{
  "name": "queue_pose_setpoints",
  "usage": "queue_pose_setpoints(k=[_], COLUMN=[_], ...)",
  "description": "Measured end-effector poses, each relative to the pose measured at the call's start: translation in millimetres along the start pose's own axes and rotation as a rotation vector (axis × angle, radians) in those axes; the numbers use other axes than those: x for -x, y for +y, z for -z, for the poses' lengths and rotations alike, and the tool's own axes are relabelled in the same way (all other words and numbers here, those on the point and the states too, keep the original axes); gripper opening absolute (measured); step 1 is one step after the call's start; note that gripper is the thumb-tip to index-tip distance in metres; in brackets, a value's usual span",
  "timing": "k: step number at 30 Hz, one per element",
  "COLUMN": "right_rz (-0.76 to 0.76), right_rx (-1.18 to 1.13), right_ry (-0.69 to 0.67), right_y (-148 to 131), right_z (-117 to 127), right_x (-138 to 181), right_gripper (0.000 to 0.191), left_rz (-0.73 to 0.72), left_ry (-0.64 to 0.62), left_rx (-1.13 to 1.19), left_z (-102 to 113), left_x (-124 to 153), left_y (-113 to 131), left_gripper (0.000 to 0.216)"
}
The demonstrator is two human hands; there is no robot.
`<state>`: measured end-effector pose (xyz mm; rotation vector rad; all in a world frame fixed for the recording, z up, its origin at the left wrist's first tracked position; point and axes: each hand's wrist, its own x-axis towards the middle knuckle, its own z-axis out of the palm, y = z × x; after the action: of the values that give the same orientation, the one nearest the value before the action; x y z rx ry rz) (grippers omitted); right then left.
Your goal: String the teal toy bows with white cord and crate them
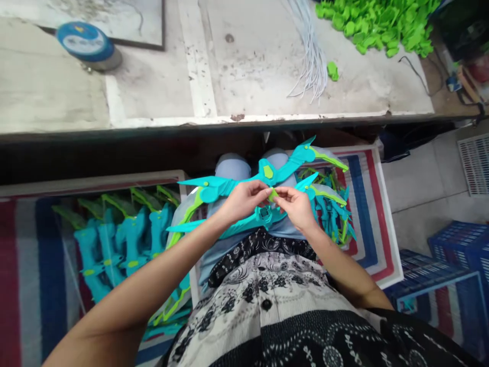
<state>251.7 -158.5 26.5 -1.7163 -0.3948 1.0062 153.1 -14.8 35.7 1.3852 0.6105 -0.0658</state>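
Between the fingertips of my left hand (250, 198) and my right hand (293, 203) is a small lime-green plastic piece (272, 194). Both hands pinch it, one from each side. Across my lap lie two turquoise toy bows with lime-green arms. The farther toy bow (280, 173) has a green piece set in its middle. On the nearer toy bow (244, 223), just below my fingers, a square dark opening shows at the centre. My forearm and hands cover parts of both bows.
Several turquoise bows (132, 237) fill the left striped-lined box, and more bow parts (330, 209) lie in the right box (387, 224). On the worktable (153, 92) are a blue-lidded can (86, 43), white cords (311, 61) and a heap of green pieces (382, 23). Blue crates (458, 285) stand at right.
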Motion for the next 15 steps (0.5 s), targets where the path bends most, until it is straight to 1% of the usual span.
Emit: queue_pose_setpoints(k=[2,4,6,9,12,15], right_rz=[-0.003,-0.018,-0.037,-0.030,-0.025,-0.023], right_rx=[0.080,0.178,0.283,0.402,0.443,0.368], right_ry=[0.012,0.025,0.043,0.099,0.134,0.161], right_y=[17.3,33.6,45.5,51.8,51.1,53.5], right_z=[-7.1,-12.9,-17.7,-23.8,-28.4,-30.6], right_x=[13.0,23.7,31.0,36.7,40.9,46.2], right_gripper=[0.035,0.032,0.031,0.029,0.025,0.027], left_rz=[0.009,0.063,0.151,0.240,0.233,0.235], left_ry=[0.073,0.113,0.072,-0.011,-0.034,-0.076], left_rx=[-0.119,-0.154,-0.101,0.015,0.062,0.120], left_z=[7.9,14.0,16.2,12.9,7.5,5.0], left_x=[6.6,9.2,8.5,4.8,3.4,4.6], left_y=[-11.2,-23.5,-35.7,-49.6,-55.5,-56.7], left_gripper=[0.039,0.043,0.045,0.045,0.041,0.037])
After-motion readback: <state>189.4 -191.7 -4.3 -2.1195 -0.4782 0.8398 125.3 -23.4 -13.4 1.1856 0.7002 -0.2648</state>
